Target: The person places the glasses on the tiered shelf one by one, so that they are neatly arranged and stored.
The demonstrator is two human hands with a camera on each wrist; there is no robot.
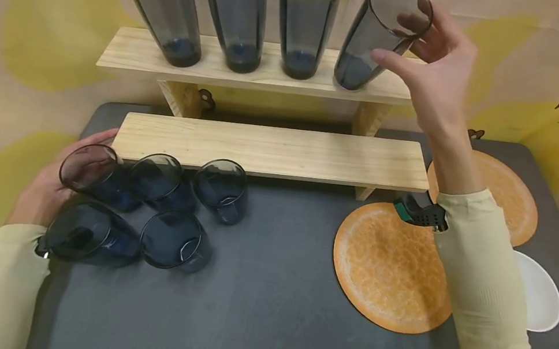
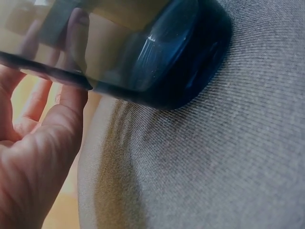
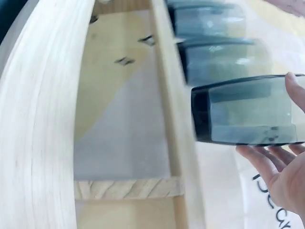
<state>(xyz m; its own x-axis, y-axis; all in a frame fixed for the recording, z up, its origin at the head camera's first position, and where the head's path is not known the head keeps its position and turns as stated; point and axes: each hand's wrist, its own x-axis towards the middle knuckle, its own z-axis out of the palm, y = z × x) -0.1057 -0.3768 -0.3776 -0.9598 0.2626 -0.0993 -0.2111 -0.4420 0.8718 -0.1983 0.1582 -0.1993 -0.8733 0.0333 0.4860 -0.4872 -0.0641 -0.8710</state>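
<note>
Grey table [image 1: 262,318] nearest; on its left, five glasses [image 1: 177,240], two in front, three behind. Left hand [image 1: 47,189] at the outer side of this group, fingertips near the shelf end; head view loses its thumb behind glass. Left wrist view gives the digits set a little apart, some seen through a glass, and that glass's thick blue base; whether they pinch it, cannot tell. Off to the right, two round mats [image 1: 389,263] and a white dish [image 1: 539,294], the latter part-covered by the right sleeve [image 1: 485,293]; neither wrist view has them. Next back, low shelf [image 1: 272,150]. Beyond and higher, top shelf [image 1: 122,50] with three glasses standing in a row, and at its right the end glass [image 1: 360,47], leaning, pinched between thumb and fingers of the right hand [image 1: 441,66]. Right wrist view shows thumb and fingers on opposite sides, and the base by the shelf edge; contact there, cannot tell. Patterned cloth [image 1: 514,58] behind all.
</note>
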